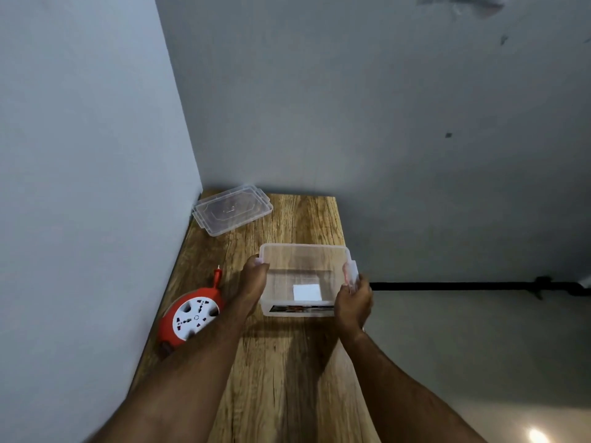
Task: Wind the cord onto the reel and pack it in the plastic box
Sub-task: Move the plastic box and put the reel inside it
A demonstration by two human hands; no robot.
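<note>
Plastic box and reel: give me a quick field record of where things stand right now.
box: clear plastic box, open, upright on the wooden table
box contents: only a white label on the bottom
left hand: grips the box's left wall
right hand: grips the box's right wall
reel: red, on the table left of the box
lid: off, at the table's far left corner

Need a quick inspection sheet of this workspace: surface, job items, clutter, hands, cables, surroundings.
Surface: wooden table, set in a wall corner.
Job's things: clear plastic box open, white label inside; red cord reel left of it, on the table; lid lying apart at the far corner.
Clutter: nothing seen.
Hands: left hand and right hand grip the box's opposite ends.
Cables: no loose cord seen.
Surroundings: grey walls, dark bar at right.
</note>
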